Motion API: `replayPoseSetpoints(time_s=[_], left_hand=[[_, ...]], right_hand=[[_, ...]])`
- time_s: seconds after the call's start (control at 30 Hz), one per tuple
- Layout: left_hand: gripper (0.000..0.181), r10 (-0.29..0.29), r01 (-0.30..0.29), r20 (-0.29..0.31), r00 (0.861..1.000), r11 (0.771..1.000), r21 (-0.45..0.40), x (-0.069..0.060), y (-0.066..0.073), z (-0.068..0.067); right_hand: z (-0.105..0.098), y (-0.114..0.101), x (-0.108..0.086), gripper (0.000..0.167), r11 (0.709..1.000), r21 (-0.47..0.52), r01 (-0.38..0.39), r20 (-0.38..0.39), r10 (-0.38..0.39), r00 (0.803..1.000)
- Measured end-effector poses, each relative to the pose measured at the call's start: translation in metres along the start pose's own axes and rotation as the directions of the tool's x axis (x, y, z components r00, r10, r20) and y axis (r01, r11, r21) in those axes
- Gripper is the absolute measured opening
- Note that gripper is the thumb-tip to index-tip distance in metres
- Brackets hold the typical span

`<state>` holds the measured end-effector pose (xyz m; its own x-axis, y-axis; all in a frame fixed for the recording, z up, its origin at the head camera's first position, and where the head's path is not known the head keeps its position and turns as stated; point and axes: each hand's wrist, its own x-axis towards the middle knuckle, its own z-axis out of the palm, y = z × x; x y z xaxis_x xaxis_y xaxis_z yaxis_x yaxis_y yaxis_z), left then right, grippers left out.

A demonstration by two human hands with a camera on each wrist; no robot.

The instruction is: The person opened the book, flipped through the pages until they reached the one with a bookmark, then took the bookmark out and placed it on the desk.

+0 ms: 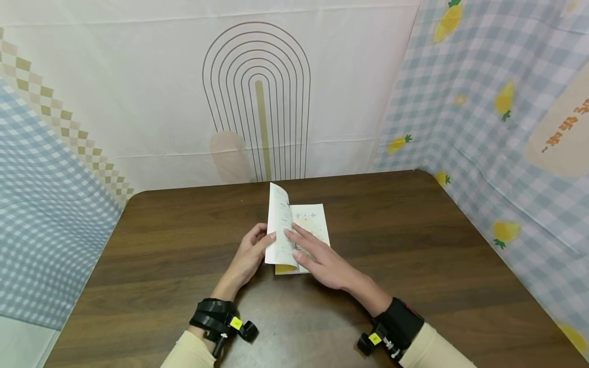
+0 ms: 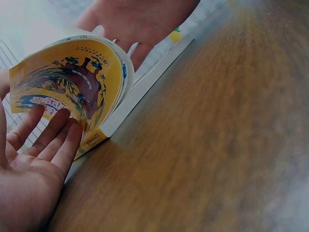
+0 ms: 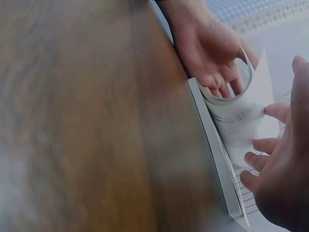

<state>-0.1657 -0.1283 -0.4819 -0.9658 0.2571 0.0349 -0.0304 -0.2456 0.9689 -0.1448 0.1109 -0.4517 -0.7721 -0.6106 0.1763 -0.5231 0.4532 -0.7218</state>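
Note:
A book with a yellow illustrated cover lies open on the table, its left-side pages lifted and curling upright. My left hand holds that raised part, thumb on the page side and fingers behind the cover. In the left wrist view, those fingers touch the bent cover. My right hand is over the right-side page, fingers extended towards the fold. The right wrist view shows its fingertips at the curved printed page. The print is too small to read.
The brown wooden table runs up to a white cloth backdrop with an arch pattern. Blue checked cloth with yellow fruit prints hangs on the right, and more checked cloth on the left.

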Motion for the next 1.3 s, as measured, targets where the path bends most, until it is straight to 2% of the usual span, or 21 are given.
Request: replayPoseSetpoints(time_s=[0.47, 0.8, 1.13, 1.3], left_hand=[[0.029, 0.018, -0.017, 0.004, 1.000, 0.999, -0.030, 0.0001, -0.0010, 0.0010], [0.036, 0.022, -0.022, 0.011, 1.000, 1.000, -0.012, 0.0002, -0.0014, -0.0002], [0.033, 0.024, -0.024, 0.013, 1.000, 0.999, -0.033, 0.0011, -0.0022, 0.0002], [0.036, 0.018, -0.018, 0.013, 1.000, 1.000, -0.007, 0.0005, -0.0017, -0.0001]], right_hand=[[0.0043, 0.0037, 0.0005, 0.062, 0.999, -0.022, 0.028, 0.023, -0.027, 0.999], [0.0056, 0.0035, 0.0004, 0.066, 0.999, -0.029, 0.025, 0.032, -0.024, 0.999], [0.0043, 0.0031, -0.0003, 0.069, 0.998, -0.054, 0.028, 0.023, -0.027, 0.999], [0.0037, 0.0027, -0.0005, 0.069, 0.998, -0.056, 0.031, 0.025, -0.029, 0.999]])
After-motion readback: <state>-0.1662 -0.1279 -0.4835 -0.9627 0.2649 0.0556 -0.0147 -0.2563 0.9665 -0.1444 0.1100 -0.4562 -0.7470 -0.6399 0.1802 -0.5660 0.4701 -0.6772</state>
